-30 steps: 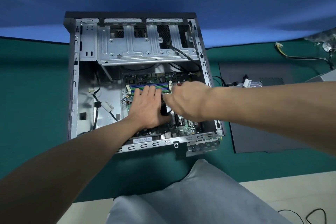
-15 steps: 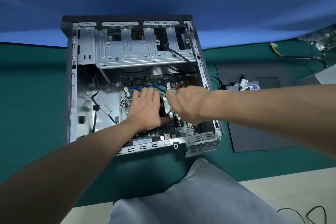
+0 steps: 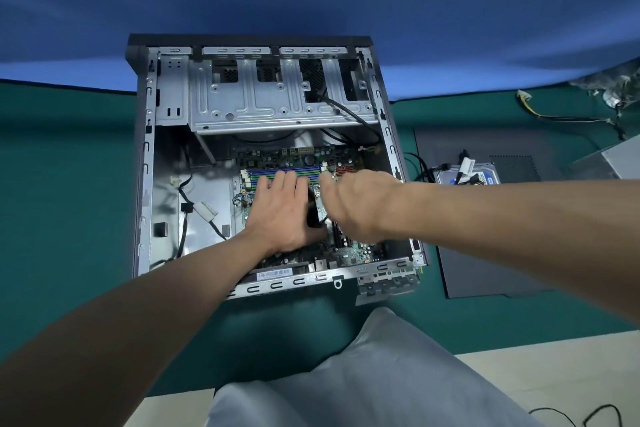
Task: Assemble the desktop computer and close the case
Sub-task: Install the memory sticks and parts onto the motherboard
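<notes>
Steel case (image 3: 144,163) open | left hand (image 3: 281,215) flat on motherboard (image 3: 294,157) | right hand (image 3: 360,205) alongside (blurred)

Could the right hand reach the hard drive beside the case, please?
Probably yes: the hard drive lies exposed on the dark side panel, outside the case, close beside the right forearm. The right hand would only need to draw back from the motherboard.

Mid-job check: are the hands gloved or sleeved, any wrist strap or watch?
No. The left hand and right hand are ungloved, and the left forearm and right forearm show no sleeves within the frame. No wrist strap, watch or ring is visible, though the right hand is blurred. The lap shows light grey clothing.
</notes>
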A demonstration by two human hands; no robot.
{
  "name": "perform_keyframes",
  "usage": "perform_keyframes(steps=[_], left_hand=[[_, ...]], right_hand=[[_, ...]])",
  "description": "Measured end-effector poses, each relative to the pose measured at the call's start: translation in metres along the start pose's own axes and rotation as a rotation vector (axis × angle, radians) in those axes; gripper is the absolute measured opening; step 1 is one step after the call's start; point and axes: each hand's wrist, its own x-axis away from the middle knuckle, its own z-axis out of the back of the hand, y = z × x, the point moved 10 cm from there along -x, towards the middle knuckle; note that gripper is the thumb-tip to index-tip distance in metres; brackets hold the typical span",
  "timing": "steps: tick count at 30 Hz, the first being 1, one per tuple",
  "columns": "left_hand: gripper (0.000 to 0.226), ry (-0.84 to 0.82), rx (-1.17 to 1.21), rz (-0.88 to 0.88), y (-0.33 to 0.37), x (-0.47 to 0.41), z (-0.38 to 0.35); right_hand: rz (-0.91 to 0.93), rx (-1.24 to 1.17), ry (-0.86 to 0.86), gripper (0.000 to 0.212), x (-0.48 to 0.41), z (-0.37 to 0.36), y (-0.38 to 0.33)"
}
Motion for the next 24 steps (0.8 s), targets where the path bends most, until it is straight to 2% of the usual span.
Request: perform_keyframes(steps=[2,4,5,7,9,10,11,13,15,18,20,21,22,24], left_hand=[[0.079,-0.025,0.005,-0.003,-0.001,0.000,-0.002],[0.089,-0.050,-0.030,-0.015,0.000,0.001,-0.004],[0.092,-0.045,-0.029,-0.016,-0.001,0.001,-0.004],[0.091,-0.031,-0.009,-0.012,-0.001,0.001,-0.003],[0.088,-0.028,-0.019,-0.001,0.000,0.000,-0.003],[0.087,-0.026,-0.024,0.007,0.000,-0.001,-0.003],[0.086,-0.027,-0.020,0.014,0.000,-0.001,-0.004],[0.088,-0.034,-0.009,0.018,-0.001,-0.001,-0.005],[0.089,-0.036,0.006,0.016,-0.002,0.000,-0.004],[0.088,-0.067,0.032,0.004,0.000,0.002,-0.002],[0.092,-0.095,0.054,0.004,0.000,0.002,-0.002],[0.092,-0.088,0.055,0.006,-0.001,0.002,-0.002],[0.091,-0.074,0.048,0.005,-0.001,0.001,-0.001],[0.091,-0.058,0.010,0.010,0.000,0.000,-0.003]], right_hand=[[0.204,0.326,0.184,0.031,0.007,0.010,-0.023],[0.332,0.395,0.253,0.030,0.011,0.012,-0.035],[0.329,0.378,0.248,0.028,0.013,0.013,-0.036],[0.148,0.123,0.221,0.017,0.004,0.015,-0.018],[-0.188,-0.346,0.134,0.009,-0.003,0.004,0.020],[-0.298,-0.524,0.077,0.008,-0.005,-0.006,0.032],[-0.322,-0.567,0.039,0.013,-0.008,-0.011,0.037],[-0.214,-0.463,-0.072,0.031,-0.007,-0.016,0.029],[-0.038,-0.186,-0.112,0.037,0.002,-0.013,0.009],[0.237,0.314,0.157,0.031,0.010,0.003,-0.022],[0.360,0.369,0.224,0.030,0.014,0.003,-0.037],[0.328,0.315,0.234,0.027,0.012,0.005,-0.037],[0.219,0.167,0.239,0.023,0.007,0.009,-0.028],[-0.126,-0.270,0.190,0.019,-0.001,0.009,0.011]])
